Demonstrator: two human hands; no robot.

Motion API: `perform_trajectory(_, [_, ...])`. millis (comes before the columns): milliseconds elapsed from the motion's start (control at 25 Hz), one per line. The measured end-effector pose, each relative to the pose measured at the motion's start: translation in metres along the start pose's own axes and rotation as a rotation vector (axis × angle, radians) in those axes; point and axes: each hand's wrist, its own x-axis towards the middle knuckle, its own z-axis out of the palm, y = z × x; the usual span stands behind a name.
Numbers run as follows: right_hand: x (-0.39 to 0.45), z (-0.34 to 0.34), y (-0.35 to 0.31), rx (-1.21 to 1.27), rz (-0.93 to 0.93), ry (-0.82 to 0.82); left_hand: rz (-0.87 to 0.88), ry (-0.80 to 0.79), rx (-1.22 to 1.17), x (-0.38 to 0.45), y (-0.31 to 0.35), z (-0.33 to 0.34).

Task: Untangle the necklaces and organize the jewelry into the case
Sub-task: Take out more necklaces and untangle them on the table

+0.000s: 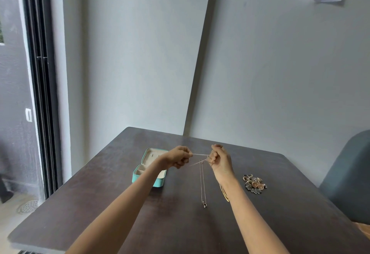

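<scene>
We see both hands, left (178,157) and right (219,158), pinching silver necklace (202,179); teal case (149,170) open at 9 o'clock, contents unclear.

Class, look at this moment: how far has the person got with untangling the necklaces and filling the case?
Done: the case lies open on the table; its compartments look empty. In hand: the left hand and right hand pinch a thin silver necklace, stretched between them, its pendant hanging low. Left: a gold chain by the right wrist and the pile of jewelry wait outside the case.
</scene>
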Motion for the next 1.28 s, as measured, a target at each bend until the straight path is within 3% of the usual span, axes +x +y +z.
perform_trajectory(200, [0.001, 0.004, -0.007, -0.032, -0.048, 0.053, 0.065, 0.062, 0.173, 0.004, -0.007, 0.009])
perform_trajectory(360, [-0.001, 0.006, -0.008, -0.088, -0.029, -0.020, 0.165, 0.036, 0.274, 0.004, -0.003, 0.014])
perform_trajectory(560, [-0.001, 0.012, -0.001, -0.166, -0.024, -0.054, 0.262, 0.037, 0.157, -0.004, 0.000, 0.023])
perform_trajectory(840, [-0.002, 0.002, 0.009, -0.207, 0.016, -0.053, 0.240, 0.025, 0.091, -0.008, -0.015, 0.031])
perform_trajectory(1280, [0.000, -0.017, 0.021, -0.175, 0.097, 0.072, 0.267, 0.079, 0.076, -0.004, -0.032, 0.032])
